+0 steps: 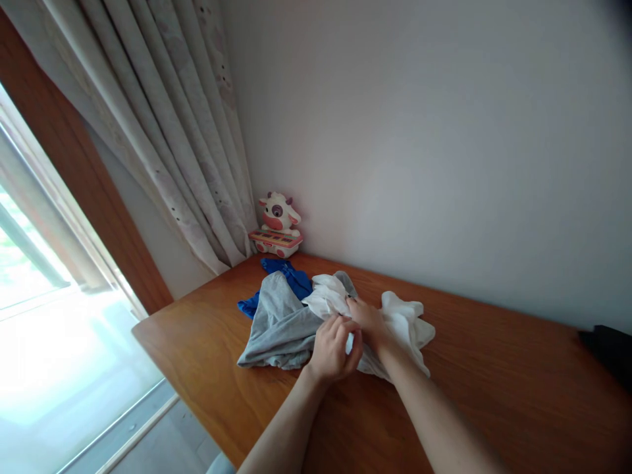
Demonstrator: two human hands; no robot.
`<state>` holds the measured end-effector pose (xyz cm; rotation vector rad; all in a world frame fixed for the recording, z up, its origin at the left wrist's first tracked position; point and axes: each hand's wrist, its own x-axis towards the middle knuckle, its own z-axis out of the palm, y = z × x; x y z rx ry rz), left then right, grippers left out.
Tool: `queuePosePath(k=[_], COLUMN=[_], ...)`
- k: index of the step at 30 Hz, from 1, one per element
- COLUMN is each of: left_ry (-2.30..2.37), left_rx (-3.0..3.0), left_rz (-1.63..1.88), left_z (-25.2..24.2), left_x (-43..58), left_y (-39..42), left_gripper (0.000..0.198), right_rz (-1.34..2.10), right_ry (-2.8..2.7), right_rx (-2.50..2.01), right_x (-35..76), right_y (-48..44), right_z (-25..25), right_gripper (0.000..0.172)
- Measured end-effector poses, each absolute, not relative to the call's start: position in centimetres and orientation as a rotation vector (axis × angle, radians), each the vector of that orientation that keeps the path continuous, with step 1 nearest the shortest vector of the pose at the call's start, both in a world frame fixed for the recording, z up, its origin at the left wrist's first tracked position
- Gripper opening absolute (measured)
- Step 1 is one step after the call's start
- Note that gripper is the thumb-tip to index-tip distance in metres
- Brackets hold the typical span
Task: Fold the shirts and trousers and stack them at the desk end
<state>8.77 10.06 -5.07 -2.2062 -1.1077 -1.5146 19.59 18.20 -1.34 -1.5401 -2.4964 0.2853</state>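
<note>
1 wooden desk (494,368) is bearing white cloth (407,322), spreading to both sides of the right hand (368,319), and a grey garment (281,329) leftward. The left hand (333,345), curled, is resting nearer the grey; the right is touching white; I cannot tell either grip.

Two forearms in view now, both bare right up from the near edge. The left forearm (286,424) runs slim, narrowing to a neat wrist; the right forearm (427,405) tapers the same way, its near end softly blurred. At the far end, the left hand (332,349) shows slender fingers and rounded knuckles. And on the right hand (369,322) — a tiny dark spot (351,297) by the fingertips, nail or shadow, too small to tell.
</note>
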Motion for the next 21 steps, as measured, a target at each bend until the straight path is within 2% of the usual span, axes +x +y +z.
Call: queuePosePath(k=[6,11,14,17,21], left_ry=[-1.107,-1.311,-1.265,-1.087,-0.979], left_rx=[-2.293,-2.247,-2.275,-2.29,-2.184], left_rz=[-1.409,-1.324,-1.299,-1.329,-1.364], left_z=[-5.1,-5.4,-5.4,-5.3,-5.0], left_x=[9.4,9.1,8.9,9.0,9.4], left_y=[9.9,10.4,10.5,10.1,9.4], left_gripper=[0.007,0.004,0.004,0.005,0.02], right_rz=[0.257,0.435,0.466,0.462,0.454], right_ry=[-2.402,-2.521,-2.483,-2.356,-2.15], right_rx=[-1.424,-1.183,-1.151,-1.144,-1.128], right_x=[20.0,21.9,23.2,24.1,24.6], right_y=[20.4,21.7,21.7,21.2,20.6], right_z=[2.5,5.8,6.7,7.2,7.8], right_gripper=[0.034,0.015,0.026,0.03,0.034])
